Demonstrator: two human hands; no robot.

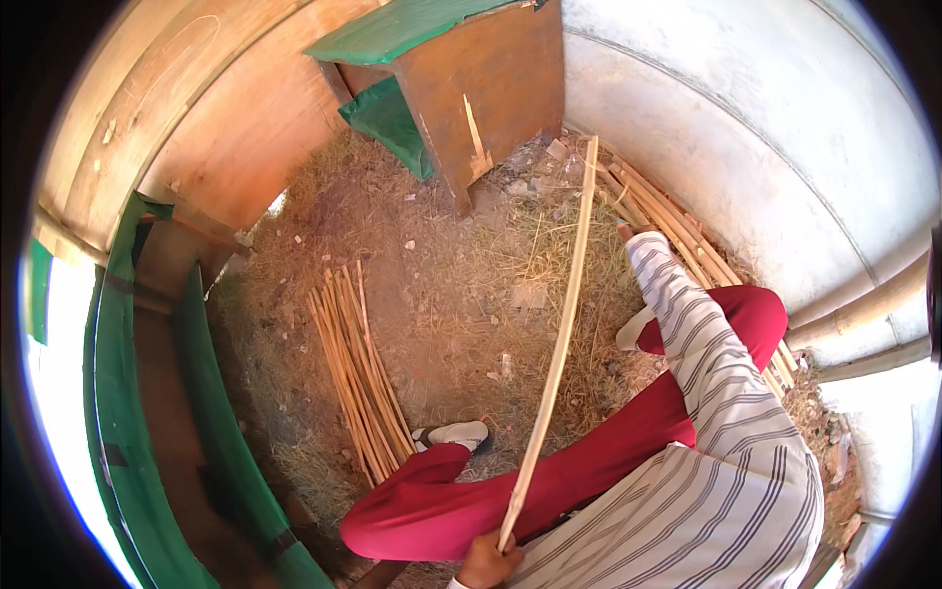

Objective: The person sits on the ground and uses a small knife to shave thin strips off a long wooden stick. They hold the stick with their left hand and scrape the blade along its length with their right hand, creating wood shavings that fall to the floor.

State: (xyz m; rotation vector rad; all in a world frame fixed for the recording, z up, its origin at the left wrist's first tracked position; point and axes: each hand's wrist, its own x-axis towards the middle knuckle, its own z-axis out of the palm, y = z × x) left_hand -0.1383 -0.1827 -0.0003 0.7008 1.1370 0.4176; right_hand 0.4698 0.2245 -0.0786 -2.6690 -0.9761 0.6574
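Grip of left hand (489, 562) snug around pale strip (562, 344)

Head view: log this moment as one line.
left hand: grips long strip, near end | right hand: at right strip pile, grip unclear | left strip pile: on ground

Right grip (625, 231) apparently partly hidden

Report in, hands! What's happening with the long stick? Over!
Left hand gripping bamboo strip by near end; right hand beside right-hand pile, grip unclear; red trouser leg beneath strip.
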